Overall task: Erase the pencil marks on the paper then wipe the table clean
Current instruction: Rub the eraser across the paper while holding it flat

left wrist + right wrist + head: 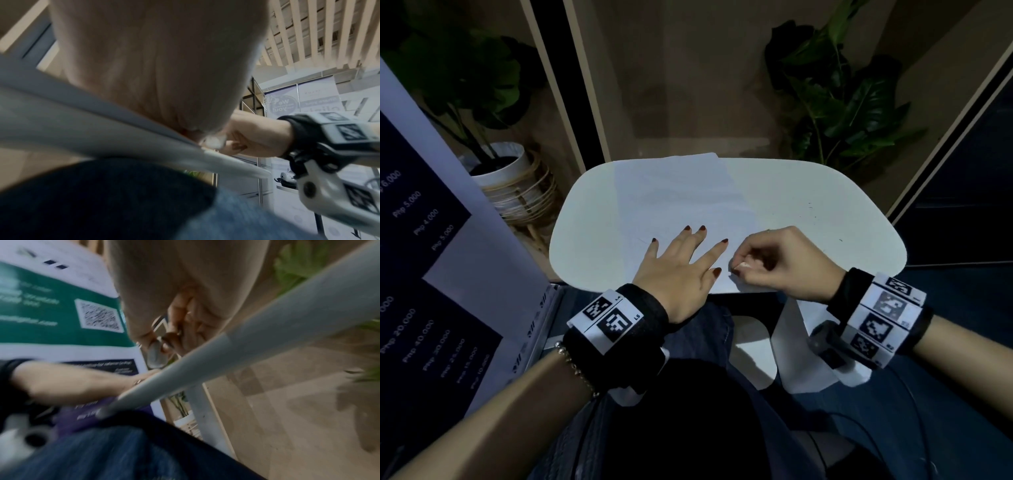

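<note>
Paper (681, 205) lies flat under your spread left hand (681, 270) while your right hand (780, 263) pinches the eraser (743, 266), so keep rubbing the marks.

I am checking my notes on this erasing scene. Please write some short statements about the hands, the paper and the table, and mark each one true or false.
1. The left hand lies flat on the paper with its fingers spread. True.
2. The right hand rests open and holds nothing. False: its fingers are curled and pinch a small white eraser at the paper's near right edge.
3. The paper lies on the white table. True.
4. The paper covers the whole table top. False: the right part of the table is bare, with a few small dark specks on it.
5. A potted plant stands on the table. False: it stands on the floor to the left of the table.
</note>
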The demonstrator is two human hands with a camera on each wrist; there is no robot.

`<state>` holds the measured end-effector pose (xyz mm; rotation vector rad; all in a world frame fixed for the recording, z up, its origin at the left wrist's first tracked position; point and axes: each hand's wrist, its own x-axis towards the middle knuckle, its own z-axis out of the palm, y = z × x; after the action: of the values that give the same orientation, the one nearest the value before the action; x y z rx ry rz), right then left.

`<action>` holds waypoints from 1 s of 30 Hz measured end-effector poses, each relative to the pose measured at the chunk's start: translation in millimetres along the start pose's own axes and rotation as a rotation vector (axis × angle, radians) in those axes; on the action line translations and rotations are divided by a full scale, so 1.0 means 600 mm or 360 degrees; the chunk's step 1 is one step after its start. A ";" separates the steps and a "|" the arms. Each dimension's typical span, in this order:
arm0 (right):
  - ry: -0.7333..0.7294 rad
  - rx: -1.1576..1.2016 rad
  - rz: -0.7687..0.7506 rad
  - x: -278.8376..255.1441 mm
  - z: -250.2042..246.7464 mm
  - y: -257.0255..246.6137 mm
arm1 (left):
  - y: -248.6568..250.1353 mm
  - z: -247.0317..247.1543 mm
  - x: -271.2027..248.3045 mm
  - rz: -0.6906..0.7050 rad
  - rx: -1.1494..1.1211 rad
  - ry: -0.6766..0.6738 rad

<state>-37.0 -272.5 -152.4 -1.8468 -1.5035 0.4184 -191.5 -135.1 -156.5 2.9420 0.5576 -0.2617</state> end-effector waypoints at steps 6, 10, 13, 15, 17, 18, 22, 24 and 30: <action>-0.0149 -0.0217 0.0053 0.005 -0.051 0.019 | 0.005 -0.001 -0.005 0.0005 -0.0031 -0.0070; -0.0148 -0.0163 0.0030 0.015 -0.052 0.006 | 0.005 -0.001 -0.004 0.0009 -0.0023 -0.0081; -0.0184 -0.0112 -0.0034 0.019 -0.024 -0.002 | 0.003 -0.001 -0.003 0.0008 -0.0007 -0.0110; -0.0172 -0.0127 0.0018 0.019 -0.030 0.010 | 0.003 -0.002 -0.002 0.0006 -0.0008 -0.0117; -0.0124 -0.0171 0.0115 0.021 -0.053 0.026 | 0.005 -0.002 -0.002 0.0006 0.0007 -0.0120; -0.0099 -0.0194 0.0147 0.021 -0.062 0.029 | 0.006 -0.002 -0.002 0.0005 0.0015 -0.0122; -0.0148 -0.0217 0.0009 0.025 -0.041 0.006 | 0.005 -0.001 -0.001 0.0005 0.0030 -0.0120; -0.0209 -0.0229 -0.0032 0.026 -0.028 -0.001 | 0.003 -0.001 -0.001 0.0003 0.0031 -0.0125; -0.0096 -0.0286 0.0142 0.020 -0.068 0.023 | 0.004 0.001 -0.001 0.0006 0.0052 -0.0110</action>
<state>2.5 -275.0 -131.2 -2.0637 -1.5462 0.3952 -191.4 -137.6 -156.4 2.9519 0.5436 -0.3739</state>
